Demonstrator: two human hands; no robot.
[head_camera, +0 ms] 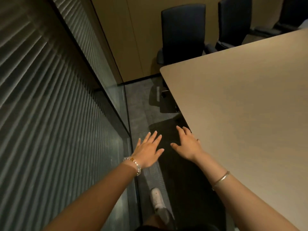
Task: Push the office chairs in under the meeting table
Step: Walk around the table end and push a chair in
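Both hands' fingers (154,136) spread, holding nothing.

The meeting table (241,105) hides the chair seats; a third chair (290,14) is cut off.

Your table (241,100) on the right, blinds (41,97) on your left, two chairs (183,32) at its far end, your shoe (157,198) below.

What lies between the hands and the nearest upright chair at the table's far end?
In the head view, only carpet and another chair's base poking from under the table separate the hands from that chair.
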